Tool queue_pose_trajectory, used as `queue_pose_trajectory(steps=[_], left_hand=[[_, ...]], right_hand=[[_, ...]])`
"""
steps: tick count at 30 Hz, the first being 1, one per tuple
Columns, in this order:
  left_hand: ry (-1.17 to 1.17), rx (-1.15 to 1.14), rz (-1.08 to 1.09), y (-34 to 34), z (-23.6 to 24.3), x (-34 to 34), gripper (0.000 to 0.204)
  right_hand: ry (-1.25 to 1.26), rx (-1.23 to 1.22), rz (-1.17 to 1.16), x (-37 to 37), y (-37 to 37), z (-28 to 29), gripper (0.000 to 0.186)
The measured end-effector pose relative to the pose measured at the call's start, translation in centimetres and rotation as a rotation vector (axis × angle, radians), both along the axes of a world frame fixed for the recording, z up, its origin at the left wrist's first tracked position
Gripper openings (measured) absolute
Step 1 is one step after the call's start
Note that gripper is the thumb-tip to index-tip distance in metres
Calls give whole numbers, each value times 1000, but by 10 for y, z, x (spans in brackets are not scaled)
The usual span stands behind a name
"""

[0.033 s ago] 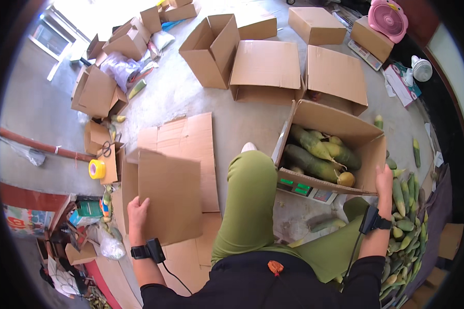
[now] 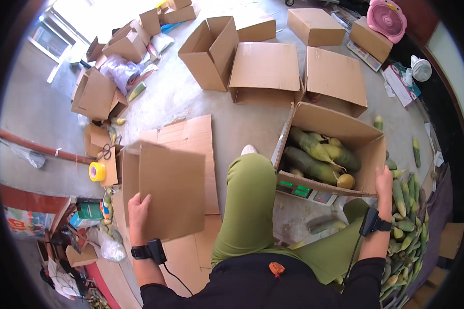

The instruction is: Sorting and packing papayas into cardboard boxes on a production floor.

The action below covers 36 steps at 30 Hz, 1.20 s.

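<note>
Your left hand (image 2: 138, 212) grips the near left edge of a flattened cardboard box (image 2: 170, 193), fingers closed over the board, lifting it off a stack of flat cardboard sheets (image 2: 191, 139) lying on the floor (image 2: 242, 123) at your left. A black wrist strap (image 2: 148, 251) sits below that hand.

Your right hand (image 2: 384, 183) clasps the near right corner of an open carton (image 2: 340, 129), fingers curled over its rim. The carton is part filled with green corn ears (image 2: 314, 154) and one pale round item at its near side. It rests on a flat scale (image 2: 307, 191) with a green display, just in front of your right knee.

Your green-trousered leg (image 2: 247, 201) stretches forward between the flattened box and the carton.

A heap of loose corn ears (image 2: 404, 221) lies on the floor to your right, just beside the carton.

Beyond the carton: several closed and open empty boxes (image 2: 265, 67) standing on the floor. Far right corner: a pink fan (image 2: 386, 18). At far left, a yellow tape roll (image 2: 97, 171) and scissors (image 2: 106, 152) rest on a small box.
</note>
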<state>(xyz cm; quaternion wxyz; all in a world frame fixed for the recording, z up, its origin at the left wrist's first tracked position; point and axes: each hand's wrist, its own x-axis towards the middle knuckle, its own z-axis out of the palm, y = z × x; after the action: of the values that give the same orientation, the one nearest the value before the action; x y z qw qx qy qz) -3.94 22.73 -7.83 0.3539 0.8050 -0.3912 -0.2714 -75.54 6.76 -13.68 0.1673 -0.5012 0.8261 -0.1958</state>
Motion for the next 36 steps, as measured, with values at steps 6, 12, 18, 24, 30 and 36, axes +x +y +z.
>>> queue_pose_trajectory(steps=[6, 12, 18, 24, 30, 36], left_hand=[[-168, -259, -276, -161, 70, -74, 20], [439, -602, -242, -349, 73, -164, 25], [844, -612, 10, -477, 27, -255, 40], [1173, -597, 229, -557, -40, -290, 44], [1022, -141, -204, -561, -68, -297, 37], [561, 105, -655, -479, -27, -292, 53]], right_hand=[[58, 2, 6, 12, -1, 11, 32], [-49, -53, 71, 10, 6, 16, 33], [-28, -68, 37, 6, 10, 8, 29], [-142, 31, 17, 23, 5, 32, 26], [-105, 20, 15, 25, 5, 34, 24], [-109, -1, 50, 22, 4, 29, 25]])
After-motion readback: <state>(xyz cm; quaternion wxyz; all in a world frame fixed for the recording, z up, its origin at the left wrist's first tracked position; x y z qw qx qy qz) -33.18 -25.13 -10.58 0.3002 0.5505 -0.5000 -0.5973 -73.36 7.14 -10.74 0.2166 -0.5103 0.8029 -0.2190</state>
